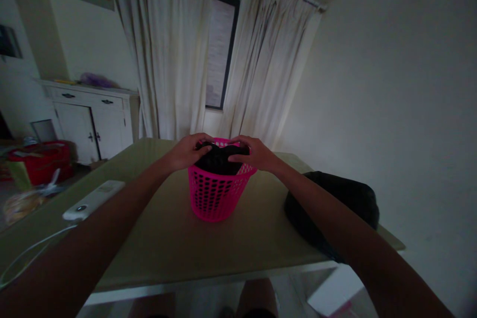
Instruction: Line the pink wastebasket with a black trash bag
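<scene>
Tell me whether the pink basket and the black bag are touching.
Apart. The head view shows bare tabletop between the pink basket and the black bag.

Both hands, left (192, 151) and right (254, 153), have their fingers on the black cloth (219, 159) inside the pink perforated basket (214, 196) on the worktop (164, 243). A white power strip (94, 200) lies near the worktop's left edge, a black bag (335, 198) at its right edge.
</scene>
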{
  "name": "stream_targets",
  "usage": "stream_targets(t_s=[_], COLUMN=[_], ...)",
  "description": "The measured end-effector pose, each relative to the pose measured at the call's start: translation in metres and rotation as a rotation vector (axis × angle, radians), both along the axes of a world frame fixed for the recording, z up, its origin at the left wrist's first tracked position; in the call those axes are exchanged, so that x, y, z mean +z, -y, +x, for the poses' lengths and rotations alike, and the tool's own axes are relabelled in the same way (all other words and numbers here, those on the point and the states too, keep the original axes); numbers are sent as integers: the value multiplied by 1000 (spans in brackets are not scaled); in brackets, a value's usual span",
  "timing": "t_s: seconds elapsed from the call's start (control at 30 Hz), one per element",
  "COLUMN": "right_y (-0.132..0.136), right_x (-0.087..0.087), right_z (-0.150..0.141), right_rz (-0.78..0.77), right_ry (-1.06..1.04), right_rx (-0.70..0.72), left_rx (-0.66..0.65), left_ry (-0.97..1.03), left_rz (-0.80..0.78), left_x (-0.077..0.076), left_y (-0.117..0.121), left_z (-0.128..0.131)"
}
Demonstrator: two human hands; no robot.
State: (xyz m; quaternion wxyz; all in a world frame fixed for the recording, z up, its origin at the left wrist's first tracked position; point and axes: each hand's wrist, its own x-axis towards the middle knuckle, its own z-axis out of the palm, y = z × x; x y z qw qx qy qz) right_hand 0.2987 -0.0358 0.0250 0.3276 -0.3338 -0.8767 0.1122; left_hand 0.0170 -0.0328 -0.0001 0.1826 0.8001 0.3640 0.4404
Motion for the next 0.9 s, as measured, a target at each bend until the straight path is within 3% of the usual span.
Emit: stream_targets(t_s=[0.07,0.13,0.3,0.43,0.6,0.7,0.8,0.9], right_y=[0,-4,-16,-14,-7,-6,-8,-8], right_x=[3,3,-7,-11,-2,1,0,-2], right_z=[2,10,32,35,33,33,34,39], right_rz=[18,17,-170,-258,-296,-311,-369,-379], right_ry=[55,-40,-524,-865,-909,-939,-990,-986], right_rx=[22,47,22,-10,-75,-88,-208,-394], left_rx=[-34,-33,39,91,-8,-78,-144,-28], left_ry=[-19,-14,19,157,267,306,473,697], left_rz=[6,-24,-105,-119,-44,-118,-212,-233], left_x=[3,5,-1,-4,4,7,4,0], left_y=[0,-2,-13,-14,5,15,17,14], left_z=[-1,-7,-26,-30,-27,-26,-26,-28])
